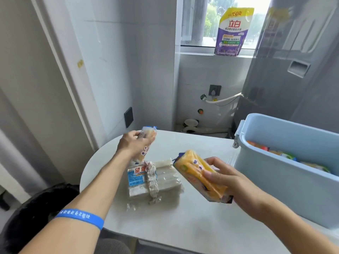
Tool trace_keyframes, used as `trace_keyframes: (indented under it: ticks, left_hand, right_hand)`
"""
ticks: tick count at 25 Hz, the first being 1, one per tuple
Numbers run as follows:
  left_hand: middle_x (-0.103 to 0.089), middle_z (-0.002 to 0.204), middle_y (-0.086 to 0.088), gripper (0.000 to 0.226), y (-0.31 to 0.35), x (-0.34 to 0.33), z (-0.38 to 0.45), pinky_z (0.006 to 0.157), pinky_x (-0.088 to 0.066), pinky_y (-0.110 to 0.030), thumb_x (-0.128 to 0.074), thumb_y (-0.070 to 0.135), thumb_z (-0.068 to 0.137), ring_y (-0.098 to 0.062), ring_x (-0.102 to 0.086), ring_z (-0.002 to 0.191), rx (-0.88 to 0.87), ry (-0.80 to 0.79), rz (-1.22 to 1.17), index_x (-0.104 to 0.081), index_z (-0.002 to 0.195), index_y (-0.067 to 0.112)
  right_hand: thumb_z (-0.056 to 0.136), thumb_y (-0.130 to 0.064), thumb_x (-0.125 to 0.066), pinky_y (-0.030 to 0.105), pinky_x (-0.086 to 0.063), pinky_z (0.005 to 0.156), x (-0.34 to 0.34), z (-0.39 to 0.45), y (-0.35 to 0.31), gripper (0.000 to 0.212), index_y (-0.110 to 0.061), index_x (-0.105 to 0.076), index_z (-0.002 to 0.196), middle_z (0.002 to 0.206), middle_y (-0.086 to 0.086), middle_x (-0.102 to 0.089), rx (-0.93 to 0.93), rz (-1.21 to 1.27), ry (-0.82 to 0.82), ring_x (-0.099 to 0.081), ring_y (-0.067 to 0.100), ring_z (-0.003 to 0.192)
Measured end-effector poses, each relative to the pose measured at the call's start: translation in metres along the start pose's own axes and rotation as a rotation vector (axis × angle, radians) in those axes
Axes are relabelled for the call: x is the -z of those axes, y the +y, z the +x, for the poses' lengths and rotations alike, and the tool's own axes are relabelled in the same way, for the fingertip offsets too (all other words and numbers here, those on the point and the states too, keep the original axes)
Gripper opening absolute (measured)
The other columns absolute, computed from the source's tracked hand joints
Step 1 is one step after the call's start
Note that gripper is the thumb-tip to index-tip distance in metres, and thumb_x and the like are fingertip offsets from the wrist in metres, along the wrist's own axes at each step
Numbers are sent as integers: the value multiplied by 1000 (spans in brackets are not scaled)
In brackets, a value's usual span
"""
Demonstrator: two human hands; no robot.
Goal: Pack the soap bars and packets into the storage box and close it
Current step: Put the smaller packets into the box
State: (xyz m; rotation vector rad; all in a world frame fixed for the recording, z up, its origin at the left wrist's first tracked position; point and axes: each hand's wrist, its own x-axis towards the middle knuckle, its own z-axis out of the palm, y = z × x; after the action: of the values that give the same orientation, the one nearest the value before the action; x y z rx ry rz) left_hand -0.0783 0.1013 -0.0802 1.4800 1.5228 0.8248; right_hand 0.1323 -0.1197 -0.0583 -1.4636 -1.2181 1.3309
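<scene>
My right hand (pixel 226 178) grips a yellow soap packet (pixel 199 175), tilted, above the table just left of the light blue storage box (pixel 286 176). My left hand (pixel 133 143) holds a second wrapped orange soap packet (pixel 146 142) above the far side of the table. Between my hands a clear-wrapped pack of white soap bars (pixel 161 177) with a blue label lies flat on the white table (pixel 183 222). The box stands open at the right, with several colourful packets (pixel 286 155) inside. I see no lid.
A purple and yellow detergent pouch (pixel 233 32) stands on the window sill behind. A grey appliance (pixel 293 70) rises behind the box. A dark chair (pixel 36 213) sits at the table's near left edge. Pipes and a hose run along the far wall.
</scene>
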Motion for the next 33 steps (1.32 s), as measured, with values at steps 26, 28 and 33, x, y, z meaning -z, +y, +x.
trace_keyframes:
  ticks: [26, 28, 33]
  left_hand:
    - [-60, 102, -11, 30, 182, -243, -123, 52, -32, -30, -46, 26, 97, -26, -53, 88, -620, -424, 939, -47, 121, 7]
    - [-56, 93, -11, 25, 180, -244, -122, 47, -28, -29, -44, 19, 97, -26, -52, 83, -653, -422, 966, -46, 118, 6]
    - [-52, 107, -8, 34, 183, -238, -137, 67, -35, -32, -49, 1, 85, -29, -51, 103, -1070, -240, 1149, -52, 116, 14]
  right_hand:
    - [88, -22, -53, 31, -45, 59, 218, -78, -21, 20, -11, -50, 104, 97, 9, -64, -398, -896, 724, -58, 25, 80]
    - [83, -10, -50, 30, -38, 53, 219, -78, -15, 6, -10, -52, 77, 90, 8, -64, -395, -1182, 734, -56, 25, 74]
    - [85, -10, -49, 40, -46, 84, 223, -80, -5, 48, -34, -52, 127, 135, -11, -49, -63, -1546, 343, -49, 25, 112]
